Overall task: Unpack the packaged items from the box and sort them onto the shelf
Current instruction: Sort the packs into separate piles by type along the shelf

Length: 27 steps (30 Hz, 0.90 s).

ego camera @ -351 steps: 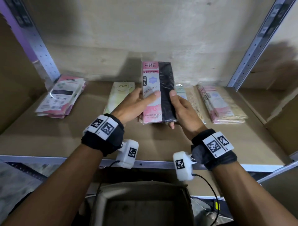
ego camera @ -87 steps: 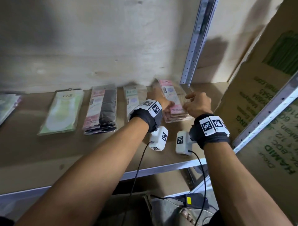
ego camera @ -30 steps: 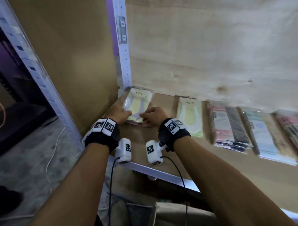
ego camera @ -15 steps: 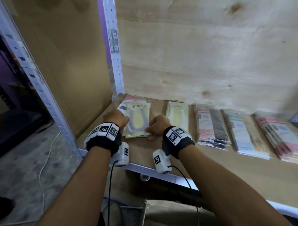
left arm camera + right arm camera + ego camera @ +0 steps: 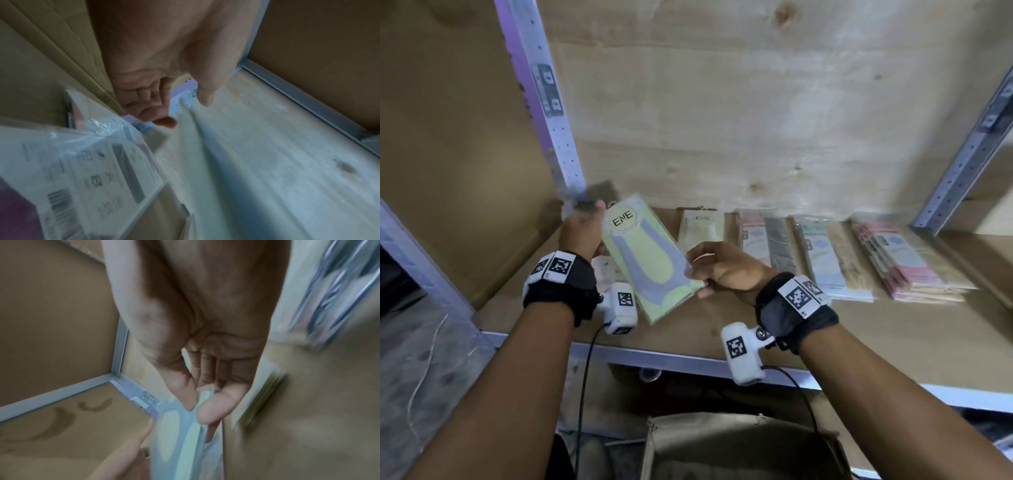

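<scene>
A yellow-green ENE packet [image 5: 647, 260] is held tilted above the left end of the wooden shelf [image 5: 722, 325]. My left hand [image 5: 589, 236] grips its upper left edge, fingers behind it. My right hand [image 5: 698, 274] pinches its lower right edge between thumb and fingers, as the right wrist view shows on the packet [image 5: 185, 426]. The left wrist view shows the packet's edge [image 5: 197, 146] running from my curled fingers [image 5: 156, 112]. Under it a packet with a white barcode label [image 5: 92, 170] lies on the shelf. The open box [image 5: 739, 445] sits below the shelf.
Along the shelf to the right lie another yellow ENE packet [image 5: 700, 229], a pink and black stack [image 5: 763, 240], a teal and beige stack [image 5: 822, 253] and a pink stack [image 5: 904, 260]. Metal uprights [image 5: 544, 102] stand at both ends; a cardboard wall is at left.
Half a second ago the yellow-green packet lay on the stack at the shelf's left end under both hands. Now both hands hold it lifted and tilted.
</scene>
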Each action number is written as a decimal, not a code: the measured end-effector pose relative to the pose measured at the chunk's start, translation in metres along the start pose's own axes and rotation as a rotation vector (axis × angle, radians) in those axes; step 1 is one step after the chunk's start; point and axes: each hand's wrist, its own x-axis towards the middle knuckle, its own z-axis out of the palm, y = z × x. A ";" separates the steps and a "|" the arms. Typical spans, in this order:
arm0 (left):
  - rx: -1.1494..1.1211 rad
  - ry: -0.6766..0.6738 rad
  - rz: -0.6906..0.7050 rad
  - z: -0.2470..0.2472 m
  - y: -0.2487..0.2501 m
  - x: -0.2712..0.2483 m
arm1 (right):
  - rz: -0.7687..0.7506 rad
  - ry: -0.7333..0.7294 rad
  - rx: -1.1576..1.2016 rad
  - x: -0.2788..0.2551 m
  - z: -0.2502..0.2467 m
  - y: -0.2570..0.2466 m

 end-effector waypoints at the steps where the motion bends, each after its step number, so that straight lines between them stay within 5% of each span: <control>1: 0.010 -0.011 0.040 0.005 0.002 -0.003 | 0.001 -0.007 -0.022 -0.009 -0.010 0.006; 9: 0.190 -0.197 0.257 0.082 0.021 -0.038 | -0.034 0.104 -0.285 -0.047 -0.064 0.045; 16: 0.039 -0.277 0.189 0.131 0.022 -0.051 | -0.191 0.296 -0.482 -0.061 -0.084 0.051; 21: -0.259 -0.410 -0.011 0.148 0.032 -0.064 | -0.266 0.370 -0.505 -0.070 -0.094 0.052; 27: -0.294 -0.258 -0.015 0.153 0.044 -0.076 | -0.280 0.516 -0.391 -0.073 -0.098 0.058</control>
